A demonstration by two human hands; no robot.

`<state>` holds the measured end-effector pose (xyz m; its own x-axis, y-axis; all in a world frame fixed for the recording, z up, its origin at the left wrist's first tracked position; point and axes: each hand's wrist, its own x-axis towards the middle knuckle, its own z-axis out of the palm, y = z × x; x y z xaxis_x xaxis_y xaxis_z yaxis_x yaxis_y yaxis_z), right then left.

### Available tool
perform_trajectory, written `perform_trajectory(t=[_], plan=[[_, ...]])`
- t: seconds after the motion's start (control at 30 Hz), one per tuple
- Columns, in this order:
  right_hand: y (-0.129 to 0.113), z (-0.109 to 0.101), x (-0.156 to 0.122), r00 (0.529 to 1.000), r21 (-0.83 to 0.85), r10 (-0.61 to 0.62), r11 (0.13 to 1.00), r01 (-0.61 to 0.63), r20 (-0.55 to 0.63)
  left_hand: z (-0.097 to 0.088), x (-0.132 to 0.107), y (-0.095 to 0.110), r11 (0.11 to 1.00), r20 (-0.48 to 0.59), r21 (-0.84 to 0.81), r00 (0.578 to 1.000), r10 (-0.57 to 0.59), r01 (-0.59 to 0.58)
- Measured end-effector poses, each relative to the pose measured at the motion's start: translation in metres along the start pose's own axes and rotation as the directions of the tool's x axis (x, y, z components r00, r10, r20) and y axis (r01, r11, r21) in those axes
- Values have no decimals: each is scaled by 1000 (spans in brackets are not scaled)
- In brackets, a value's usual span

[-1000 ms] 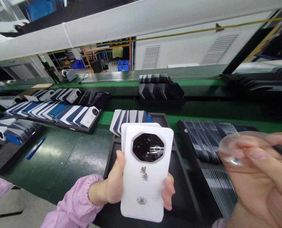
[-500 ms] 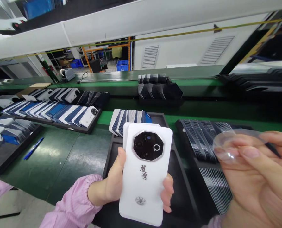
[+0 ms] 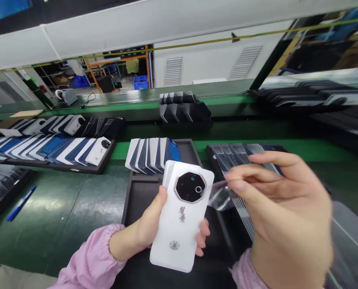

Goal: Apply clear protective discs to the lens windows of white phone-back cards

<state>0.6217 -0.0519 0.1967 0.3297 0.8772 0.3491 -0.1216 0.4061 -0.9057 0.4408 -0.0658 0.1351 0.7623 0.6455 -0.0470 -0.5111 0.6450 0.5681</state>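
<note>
A white phone back cover (image 3: 179, 228) with a black octagonal camera window lies in my left hand (image 3: 150, 216). At least one more white cover shows behind its left edge. My left thumb rests along one side and the fingertips curl round the other. To the right, my right hand (image 3: 281, 208) pinches a small clear film (image 3: 221, 197) between thumb and fingers. The film hangs close to the cover's upper right edge; I cannot tell whether they touch. Under my hands is a black tray (image 3: 130, 200), with a row of white and blue covers (image 3: 150, 154) at its far end.
At the left, black trays (image 3: 102, 166) hold white and blue covers, and a blue pen (image 3: 21, 203) lies on the green bench (image 3: 76, 208). Thin clear sheets (image 3: 233, 154) fill a tray on the right. Black covers (image 3: 183, 111) stand at the back.
My right hand has moved left with the clear film, from the far right to beside the cover. My left hand still holds the covers. The view has shifted right.
</note>
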Motion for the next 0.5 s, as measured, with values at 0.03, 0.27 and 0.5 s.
perform_trajectory(t=[0.03, 0.27, 0.5], plan=[[0, 2, -2, 999, -28, -9, 1000, 10, 39, -2, 2, -3, 1000, -1, -10, 1000, -21, 21], [6, 6, -7, 980, -126, -30, 990, 56, 196, -1, 2, -5, 999, -28, -31, 999, -32, 31], [10, 9, -9, 972, -174, -70, 979, 110, 222, -2, 2, -3, 999, -40, -33, 999, -27, 25]])
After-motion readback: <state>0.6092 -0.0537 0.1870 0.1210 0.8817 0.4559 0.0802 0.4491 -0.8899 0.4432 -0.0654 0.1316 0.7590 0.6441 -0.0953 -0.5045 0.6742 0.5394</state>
